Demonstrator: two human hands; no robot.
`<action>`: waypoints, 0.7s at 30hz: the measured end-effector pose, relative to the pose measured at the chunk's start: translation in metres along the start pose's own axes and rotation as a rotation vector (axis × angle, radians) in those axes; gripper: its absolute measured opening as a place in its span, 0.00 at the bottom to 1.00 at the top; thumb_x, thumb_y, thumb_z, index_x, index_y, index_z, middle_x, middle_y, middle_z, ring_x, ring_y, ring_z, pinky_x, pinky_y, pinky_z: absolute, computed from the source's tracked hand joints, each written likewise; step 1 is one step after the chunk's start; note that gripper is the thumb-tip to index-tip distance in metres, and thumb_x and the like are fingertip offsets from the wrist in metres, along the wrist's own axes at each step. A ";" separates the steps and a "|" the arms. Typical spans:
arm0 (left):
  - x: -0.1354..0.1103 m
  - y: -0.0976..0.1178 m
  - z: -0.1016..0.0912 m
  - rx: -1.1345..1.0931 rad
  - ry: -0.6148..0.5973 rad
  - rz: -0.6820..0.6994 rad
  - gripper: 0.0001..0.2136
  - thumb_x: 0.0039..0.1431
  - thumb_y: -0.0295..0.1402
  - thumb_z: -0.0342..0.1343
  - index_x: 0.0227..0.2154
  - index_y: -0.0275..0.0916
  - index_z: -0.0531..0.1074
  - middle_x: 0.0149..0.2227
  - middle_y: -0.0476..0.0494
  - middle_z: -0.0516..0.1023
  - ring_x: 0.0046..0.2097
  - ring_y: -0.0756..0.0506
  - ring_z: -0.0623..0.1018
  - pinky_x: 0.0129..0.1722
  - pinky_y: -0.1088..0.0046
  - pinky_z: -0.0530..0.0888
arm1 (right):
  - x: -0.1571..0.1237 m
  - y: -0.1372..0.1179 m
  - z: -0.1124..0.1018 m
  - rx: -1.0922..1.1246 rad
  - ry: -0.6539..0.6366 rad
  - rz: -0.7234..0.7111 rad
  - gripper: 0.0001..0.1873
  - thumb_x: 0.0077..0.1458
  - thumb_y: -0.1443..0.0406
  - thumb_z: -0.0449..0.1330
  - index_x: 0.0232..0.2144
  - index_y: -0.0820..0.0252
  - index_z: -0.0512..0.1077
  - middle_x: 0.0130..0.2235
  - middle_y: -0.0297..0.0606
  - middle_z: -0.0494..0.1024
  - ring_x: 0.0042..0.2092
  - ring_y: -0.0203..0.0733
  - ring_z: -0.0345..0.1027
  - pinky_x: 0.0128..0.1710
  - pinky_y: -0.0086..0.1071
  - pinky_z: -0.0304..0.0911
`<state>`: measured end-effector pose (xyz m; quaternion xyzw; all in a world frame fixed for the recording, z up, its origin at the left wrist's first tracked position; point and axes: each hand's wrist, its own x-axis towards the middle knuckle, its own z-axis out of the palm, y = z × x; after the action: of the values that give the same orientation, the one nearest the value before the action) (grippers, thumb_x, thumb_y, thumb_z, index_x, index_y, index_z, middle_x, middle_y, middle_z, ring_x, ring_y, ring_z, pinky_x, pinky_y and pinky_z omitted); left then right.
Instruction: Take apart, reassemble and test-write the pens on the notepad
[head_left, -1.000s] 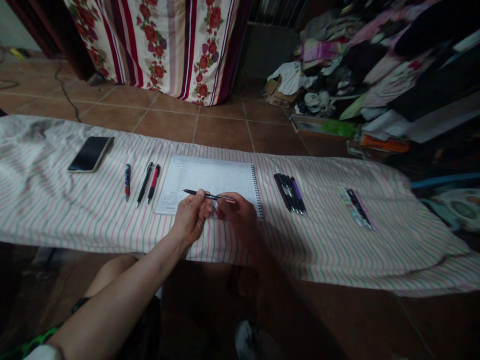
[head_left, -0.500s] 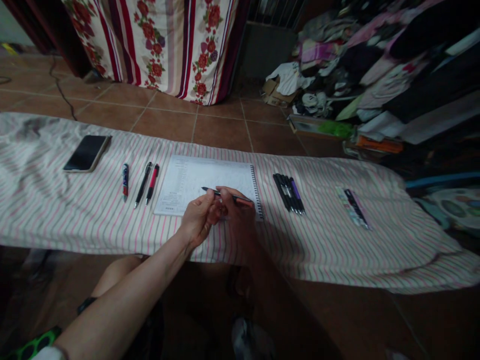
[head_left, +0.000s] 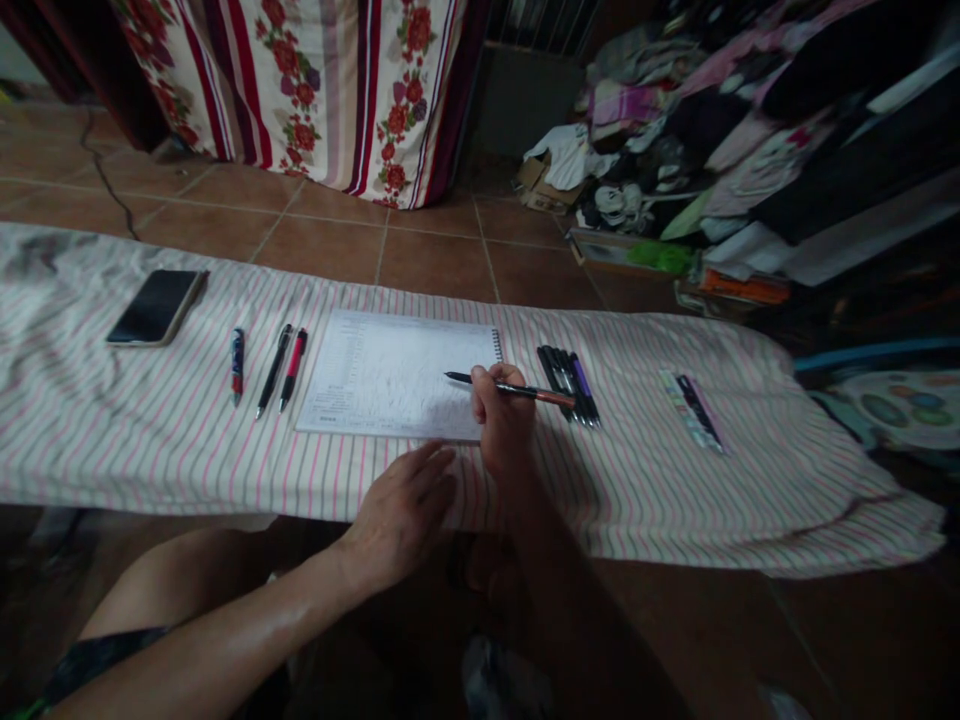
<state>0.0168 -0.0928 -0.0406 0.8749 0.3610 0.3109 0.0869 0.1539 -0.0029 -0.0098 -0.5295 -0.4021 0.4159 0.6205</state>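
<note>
A dark pen (head_left: 551, 396) with a copper-coloured end lies in the closed fingers of my right hand (head_left: 506, 415), its black tip pointing left. That hand is over the right side of a spiral notebook (head_left: 390, 370) with a printed, faintly marked page. My left hand (head_left: 409, 505) is at the cloth's near side, just below the notebook's lower edge, holding nothing, with its fingers extended. Left of the notebook lie a red-and-black pen (head_left: 293, 370), a black pen (head_left: 274, 372) and a blue patterned pen (head_left: 237, 367). Several black and purple pens (head_left: 570, 385) lie to its right.
A striped cloth (head_left: 637, 480) covers the low table. A phone (head_left: 157, 307) lies at the left, and a pen packet (head_left: 694, 412) at the right. Beyond are a tiled floor (head_left: 435, 250), a floral curtain (head_left: 337, 100) and piled clothes (head_left: 675, 140).
My left hand has let go of the pen and dropped back toward the near edge. My right hand has moved right with the pen. The view has shifted slightly.
</note>
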 end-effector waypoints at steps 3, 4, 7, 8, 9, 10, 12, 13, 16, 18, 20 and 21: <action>0.000 -0.002 -0.002 0.054 0.011 -0.039 0.13 0.60 0.26 0.48 0.45 0.31 0.71 0.53 0.29 0.72 0.60 0.33 0.64 0.52 0.50 0.71 | -0.007 -0.001 0.004 -0.129 -0.116 -0.002 0.13 0.49 0.55 0.60 0.30 0.58 0.67 0.15 0.22 0.60 0.16 0.29 0.53 0.16 0.24 0.50; 0.000 -0.003 -0.002 0.065 0.011 -0.058 0.13 0.60 0.26 0.48 0.46 0.31 0.71 0.54 0.29 0.71 0.61 0.33 0.63 0.53 0.50 0.71 | -0.010 -0.002 0.006 -0.181 -0.168 -0.003 0.13 0.50 0.55 0.59 0.31 0.59 0.70 0.15 0.24 0.62 0.17 0.29 0.56 0.17 0.24 0.52; 0.001 -0.005 -0.004 0.062 -0.007 -0.091 0.14 0.60 0.26 0.49 0.48 0.30 0.70 0.56 0.28 0.69 0.63 0.33 0.60 0.56 0.51 0.68 | -0.017 -0.004 0.011 -0.233 -0.280 0.018 0.15 0.52 0.55 0.57 0.33 0.61 0.74 0.20 0.30 0.69 0.21 0.32 0.63 0.21 0.26 0.59; 0.001 -0.006 -0.005 0.055 -0.013 -0.096 0.15 0.60 0.27 0.49 0.49 0.29 0.69 0.57 0.28 0.68 0.64 0.34 0.59 0.57 0.51 0.67 | -0.019 -0.004 0.013 -0.231 -0.298 0.021 0.16 0.52 0.55 0.56 0.33 0.60 0.75 0.22 0.32 0.72 0.23 0.33 0.65 0.22 0.27 0.61; 0.000 -0.007 -0.006 0.049 -0.019 -0.099 0.15 0.60 0.27 0.49 0.49 0.29 0.69 0.58 0.28 0.67 0.64 0.34 0.57 0.58 0.52 0.66 | -0.020 -0.003 0.014 -0.232 -0.309 0.019 0.16 0.53 0.55 0.56 0.33 0.60 0.75 0.24 0.34 0.74 0.24 0.34 0.67 0.24 0.28 0.63; 0.000 -0.007 -0.007 0.048 -0.022 -0.103 0.15 0.60 0.27 0.49 0.50 0.28 0.68 0.58 0.28 0.67 0.65 0.34 0.56 0.59 0.52 0.65 | -0.020 -0.002 0.015 -0.237 -0.317 0.009 0.15 0.52 0.55 0.56 0.33 0.60 0.74 0.26 0.36 0.75 0.26 0.36 0.69 0.26 0.29 0.64; -0.001 -0.009 -0.010 0.059 -0.021 -0.120 0.16 0.61 0.27 0.48 0.50 0.28 0.68 0.58 0.28 0.66 0.65 0.34 0.56 0.59 0.52 0.65 | -0.021 0.002 0.018 -0.268 -0.344 -0.034 0.13 0.52 0.56 0.57 0.32 0.58 0.74 0.31 0.38 0.78 0.31 0.38 0.71 0.30 0.30 0.66; -0.002 -0.009 -0.011 0.067 -0.020 -0.129 0.16 0.61 0.28 0.48 0.50 0.28 0.68 0.57 0.28 0.67 0.64 0.34 0.57 0.59 0.51 0.65 | -0.021 0.004 0.020 -0.291 -0.360 -0.055 0.12 0.52 0.57 0.57 0.32 0.58 0.74 0.33 0.38 0.78 0.34 0.38 0.71 0.32 0.30 0.66; -0.006 -0.011 -0.015 0.094 -0.012 -0.152 0.15 0.61 0.28 0.49 0.49 0.28 0.69 0.55 0.27 0.69 0.63 0.33 0.60 0.57 0.50 0.66 | -0.021 0.010 0.024 -0.341 -0.399 -0.087 0.08 0.50 0.59 0.59 0.31 0.56 0.72 0.33 0.35 0.78 0.35 0.38 0.71 0.35 0.30 0.65; -0.008 -0.012 -0.018 0.114 -0.007 -0.151 0.15 0.60 0.29 0.49 0.49 0.28 0.69 0.55 0.27 0.70 0.62 0.33 0.62 0.57 0.50 0.67 | -0.021 0.013 0.027 -0.344 -0.409 -0.085 0.07 0.50 0.60 0.59 0.30 0.56 0.71 0.30 0.33 0.76 0.33 0.37 0.70 0.34 0.29 0.65; -0.011 -0.013 -0.021 0.139 -0.006 -0.146 0.16 0.60 0.28 0.50 0.49 0.27 0.69 0.54 0.27 0.70 0.61 0.32 0.62 0.57 0.51 0.67 | -0.022 0.016 0.029 -0.336 -0.408 -0.080 0.07 0.49 0.61 0.59 0.31 0.56 0.69 0.29 0.32 0.75 0.31 0.35 0.69 0.32 0.29 0.64; -0.012 -0.014 -0.022 0.152 -0.008 -0.142 0.16 0.60 0.29 0.50 0.49 0.27 0.69 0.54 0.27 0.70 0.61 0.32 0.63 0.57 0.51 0.67 | -0.023 0.017 0.029 -0.331 -0.406 -0.077 0.07 0.49 0.61 0.59 0.32 0.56 0.69 0.28 0.31 0.74 0.29 0.35 0.68 0.31 0.29 0.63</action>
<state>-0.0110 -0.0925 -0.0344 0.8524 0.4442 0.2724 0.0437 0.1175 -0.0133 -0.0248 -0.5140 -0.6007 0.4181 0.4474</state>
